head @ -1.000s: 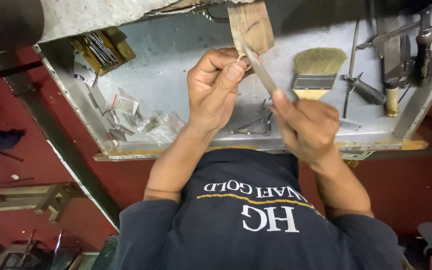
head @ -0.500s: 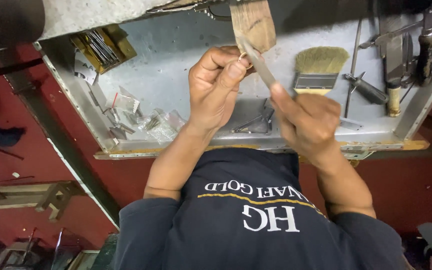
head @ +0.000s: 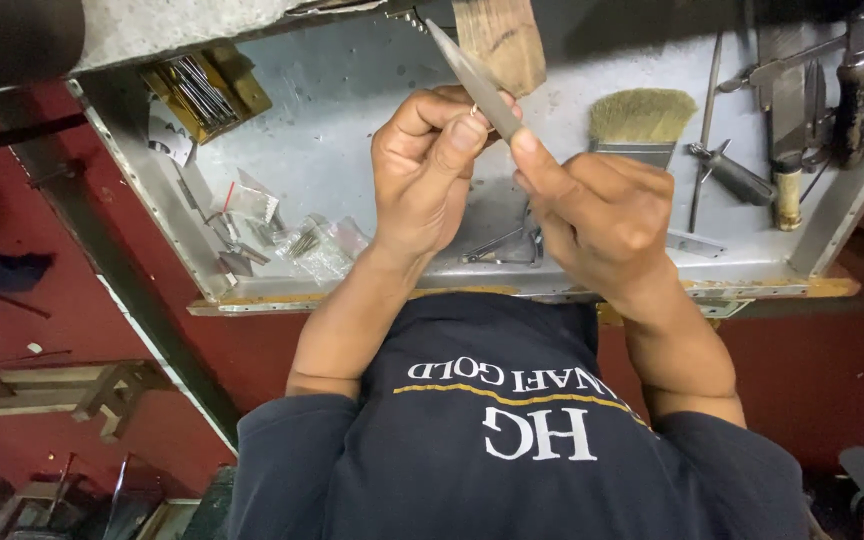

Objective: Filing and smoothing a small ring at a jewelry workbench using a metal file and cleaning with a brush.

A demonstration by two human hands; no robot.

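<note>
My left hand [head: 430, 175] pinches a small metal ring [head: 474, 112] between thumb and forefinger, just below a wooden bench peg [head: 500, 40]. My right hand [head: 602, 210] grips a slim grey metal file [head: 467, 70]. The blade runs up and to the left, lies across the ring, and its tip reaches past my left fingers. Both hands hover over a grey metal bench tray [head: 352, 150], close together and touching at the fingertips. My dark shirt fills the bottom of the view.
A wide bristle brush [head: 642, 120] lies right of my hands, with several hand tools [head: 782, 150] beyond it. A small box of thin metal rods [head: 202, 90] sits at the tray's back left. Small plastic bags [head: 292, 240] and a pair of tweezers [head: 502, 245] lie near the front rim.
The file has slid forward, up and to the left across the ring, so more blade shows beyond my left fingers. Both hands sit slightly higher in view.
</note>
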